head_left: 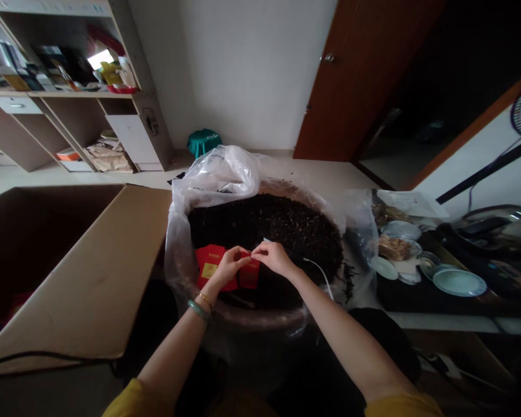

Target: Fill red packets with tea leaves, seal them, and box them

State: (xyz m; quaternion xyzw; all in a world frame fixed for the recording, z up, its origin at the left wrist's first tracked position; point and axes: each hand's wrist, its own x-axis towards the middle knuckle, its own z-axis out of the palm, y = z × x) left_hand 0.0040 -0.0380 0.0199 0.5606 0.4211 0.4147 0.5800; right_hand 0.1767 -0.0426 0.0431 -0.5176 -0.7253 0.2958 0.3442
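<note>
My left hand [228, 265] and my right hand [274, 257] meet, fingertips pinched, at the top edge of a small red packet [249, 275]. The packet hangs just above dark loose leaves, which look like tea [286, 226]. More red packets [208, 263], one with a yellow label, lie on the leaves beside my left hand. Behind my right fingertips a small pale corner of something shows, too little of it to name. A large round tub lined with a clear plastic bag [180, 231] holds the leaves. Near my right forearm lies a white cord [319, 267].
On the left stands an open cardboard box [82, 278] with its flap toward the tub. To the right, a dark table carries a pale green dish [459, 282] and several bowls. A shelf unit [145, 124], a teal bag [203, 142] and a brown door [356, 75] are behind.
</note>
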